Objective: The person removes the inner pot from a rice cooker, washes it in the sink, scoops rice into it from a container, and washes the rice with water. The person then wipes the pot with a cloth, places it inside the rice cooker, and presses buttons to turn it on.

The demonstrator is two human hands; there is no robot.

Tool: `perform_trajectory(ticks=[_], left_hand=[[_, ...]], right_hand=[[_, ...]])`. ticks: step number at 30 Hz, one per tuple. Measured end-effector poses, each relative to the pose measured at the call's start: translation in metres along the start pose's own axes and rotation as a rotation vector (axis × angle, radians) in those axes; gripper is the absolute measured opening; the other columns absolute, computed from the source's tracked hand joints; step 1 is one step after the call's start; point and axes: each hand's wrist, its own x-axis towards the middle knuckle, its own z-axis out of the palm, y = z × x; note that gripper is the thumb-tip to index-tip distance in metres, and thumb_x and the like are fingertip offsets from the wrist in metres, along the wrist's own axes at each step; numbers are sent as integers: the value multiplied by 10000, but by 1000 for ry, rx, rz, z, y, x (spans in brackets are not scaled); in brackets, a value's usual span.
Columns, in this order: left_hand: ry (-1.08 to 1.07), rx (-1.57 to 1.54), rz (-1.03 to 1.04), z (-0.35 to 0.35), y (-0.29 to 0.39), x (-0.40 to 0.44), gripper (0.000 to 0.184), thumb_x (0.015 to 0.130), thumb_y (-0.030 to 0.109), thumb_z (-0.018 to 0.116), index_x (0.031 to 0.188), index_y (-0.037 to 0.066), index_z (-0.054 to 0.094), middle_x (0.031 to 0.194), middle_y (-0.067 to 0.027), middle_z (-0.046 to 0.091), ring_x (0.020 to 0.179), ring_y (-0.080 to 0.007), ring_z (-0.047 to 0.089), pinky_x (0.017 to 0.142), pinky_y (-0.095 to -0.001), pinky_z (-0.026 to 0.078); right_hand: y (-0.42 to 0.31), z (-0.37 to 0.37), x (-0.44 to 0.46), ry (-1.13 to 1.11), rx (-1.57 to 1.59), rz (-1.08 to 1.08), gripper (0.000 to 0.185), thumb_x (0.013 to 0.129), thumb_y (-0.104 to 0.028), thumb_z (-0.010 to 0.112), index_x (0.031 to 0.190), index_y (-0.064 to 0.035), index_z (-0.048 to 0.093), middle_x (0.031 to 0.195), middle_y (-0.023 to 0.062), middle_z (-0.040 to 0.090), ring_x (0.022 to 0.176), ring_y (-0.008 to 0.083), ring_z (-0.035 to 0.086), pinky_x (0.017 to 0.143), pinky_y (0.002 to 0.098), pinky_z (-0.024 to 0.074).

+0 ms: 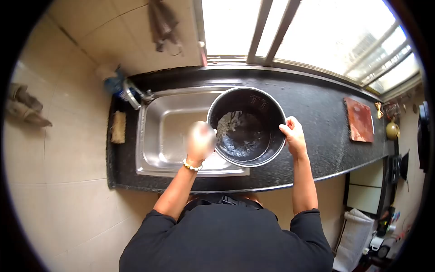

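Observation:
A round dark pot (247,127) with a light metal rim is held over the right part of the steel sink (174,113) and the counter beside it. Water and some pale grains show inside it. My right hand (294,135) grips its right rim, thumb on top. At the left rim is my left hand (200,141), with a beaded bracelet on the wrist; its fingers are partly blurred, but they close on the pot's edge.
A faucet (147,96) and a blue container (118,86) stand at the sink's back left corner. A brush (118,127) lies left of the sink. On the dark counter (317,113), a reddish cutting board (359,119) lies to the right, near a yellowish round object (393,130).

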Motion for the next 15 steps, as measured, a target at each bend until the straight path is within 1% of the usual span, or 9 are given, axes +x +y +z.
perform_trajectory(ticks=[3,5,7,8,9,11,12,14,15], left_hand=[[51,-175,-172,-59,13,-13,86,774,86,528,702,76,482,621,12,473,539,-102,447,472,-276,390],[66,101,-9,-104,-39,-10,99,800,90,521,716,67,475,623,3,473,528,-102,465,449,-266,410],[130,67,-48,-137,-57,-8,150,821,65,525,705,49,432,605,-11,499,449,-72,491,361,-212,440],[137,128,-51,-155,-75,-7,154,824,67,527,703,55,432,594,10,471,462,-68,489,374,-227,453],[190,-10,-168,-165,-83,-10,145,810,54,536,704,61,436,591,25,446,484,-61,490,379,-238,458],[176,275,-84,-196,-120,-8,142,786,42,551,706,63,436,597,28,440,501,-60,491,390,-254,467],[206,438,-102,-206,-135,-5,131,769,30,555,703,63,446,606,23,460,532,-69,515,427,-251,477],[293,268,-242,-218,-168,-1,70,766,24,539,724,57,494,636,-4,519,568,-97,557,481,-256,489],[273,284,-275,-222,-181,-3,20,769,43,530,755,50,518,656,-31,536,586,-128,563,501,-279,484]], right_hand=[[22,58,9,-102,-6,63,149,769,-85,582,756,-53,438,570,16,480,380,79,439,319,200,352],[45,95,21,-164,-64,112,157,769,-88,585,748,-46,434,568,20,477,380,82,443,320,205,354],[73,131,33,-172,-185,126,162,757,-89,590,753,-42,435,544,20,459,383,96,455,331,220,370],[93,147,39,-176,-232,124,162,754,-91,591,746,-43,436,541,25,461,387,101,461,338,231,377],[114,160,44,-180,-283,120,163,751,-94,592,739,-43,437,537,31,462,392,106,467,344,243,384],[154,189,50,-148,-299,119,174,751,-101,597,718,-45,436,542,44,476,398,113,477,356,260,392],[160,203,50,-151,-294,154,182,752,-106,602,710,-45,436,550,50,490,409,117,489,367,265,397],[180,224,57,-138,-334,177,177,760,-114,606,728,-40,449,562,50,500,420,122,495,376,273,408],[187,232,59,-124,-346,195,173,763,-116,607,736,-37,455,569,52,507,425,124,499,380,277,413]])
